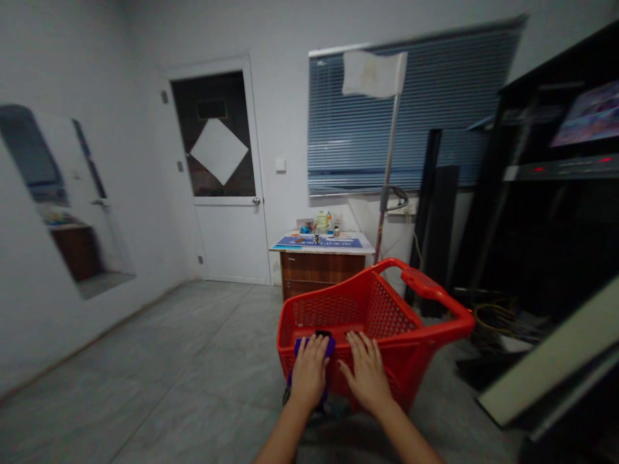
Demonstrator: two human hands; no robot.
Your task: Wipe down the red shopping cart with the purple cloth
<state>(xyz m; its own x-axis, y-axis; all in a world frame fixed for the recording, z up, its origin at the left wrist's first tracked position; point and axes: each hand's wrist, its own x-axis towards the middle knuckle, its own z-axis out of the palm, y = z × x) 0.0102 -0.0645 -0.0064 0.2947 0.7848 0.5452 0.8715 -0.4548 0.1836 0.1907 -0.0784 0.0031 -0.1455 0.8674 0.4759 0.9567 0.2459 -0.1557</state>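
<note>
A glossy red plastic shopping cart (333, 307) stands on the grey, smooth floor (169, 380) directly before the person, near a brown wooden table (324, 265) with drawers. Its deep basket has lattice walls pierced by small holes, a thick rounded rim and a side that slopes upward to the right, where a broad, looped red handle (447, 303) rises. A bright purple object (331, 348) with a black part sits at the near rim. The left hand (310, 370) lies over it, fingers close together and slightly bent; the right hand (367, 374) reaches to the rim, fingers nearly straight, thumb apart. Whether either grips cannot be told.
</note>
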